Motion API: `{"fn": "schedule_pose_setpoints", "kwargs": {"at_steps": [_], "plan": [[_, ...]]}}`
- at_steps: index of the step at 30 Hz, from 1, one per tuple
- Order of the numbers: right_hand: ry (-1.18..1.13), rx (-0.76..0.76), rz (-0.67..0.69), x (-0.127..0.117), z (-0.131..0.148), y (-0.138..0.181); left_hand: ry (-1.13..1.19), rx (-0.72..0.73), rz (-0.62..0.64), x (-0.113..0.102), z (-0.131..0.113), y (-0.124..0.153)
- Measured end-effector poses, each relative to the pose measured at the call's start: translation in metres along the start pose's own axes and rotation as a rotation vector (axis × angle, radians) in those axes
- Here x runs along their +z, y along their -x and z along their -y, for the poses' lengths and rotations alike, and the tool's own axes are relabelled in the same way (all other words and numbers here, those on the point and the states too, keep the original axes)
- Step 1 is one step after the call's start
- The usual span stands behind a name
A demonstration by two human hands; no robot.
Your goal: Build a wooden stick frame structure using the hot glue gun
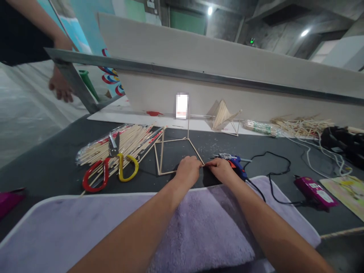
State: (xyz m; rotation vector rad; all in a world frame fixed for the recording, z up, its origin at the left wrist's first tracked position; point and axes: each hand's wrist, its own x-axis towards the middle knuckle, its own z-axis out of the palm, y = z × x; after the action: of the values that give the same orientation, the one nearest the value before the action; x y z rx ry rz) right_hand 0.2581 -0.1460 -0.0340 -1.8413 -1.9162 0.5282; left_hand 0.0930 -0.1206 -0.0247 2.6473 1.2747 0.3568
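Observation:
A frame of thin wooden sticks point(158, 159) lies on the dark tabletop, with a few sticks standing up from it. My left hand point(187, 168) is closed on its near stick, close to the right front corner. My right hand point(221, 168) pinches at that same corner, fingertips close to the left hand's; the fingers partly hide the joint. Just behind my right hand lies a blue hot glue gun point(241, 168) with a black cord. Left of the frame, scissors point(121, 170) with a red and a yellow handle rest on a pile of loose sticks point(139, 136) and plastic wrapping.
A lilac towel point(113, 220) covers the near edge. Along the back stand a lit screen point(182, 106) and a small stick model point(223, 115). A wrapped stick bundle point(261, 128), more sticks point(304, 127), white cords and a magenta box point(315, 192) lie right. Another person's hand point(61, 85) hangs at left.

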Motion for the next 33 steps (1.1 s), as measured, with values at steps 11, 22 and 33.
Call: {"fn": "schedule_pose_setpoints", "kwargs": {"at_steps": [11, 22, 33], "plan": [[0.003, 0.016, -0.028, 0.002, 0.000, -0.001, -0.009, 0.017, -0.030, 0.005, 0.003, -0.001], [-0.008, -0.008, -0.022, 0.001, 0.000, 0.000, -0.008, 0.042, -0.054, 0.006, 0.005, -0.001], [0.166, -0.017, 0.052, -0.010, 0.019, 0.006, -0.036, 0.010, -0.021, 0.002, 0.002, 0.001]]}}
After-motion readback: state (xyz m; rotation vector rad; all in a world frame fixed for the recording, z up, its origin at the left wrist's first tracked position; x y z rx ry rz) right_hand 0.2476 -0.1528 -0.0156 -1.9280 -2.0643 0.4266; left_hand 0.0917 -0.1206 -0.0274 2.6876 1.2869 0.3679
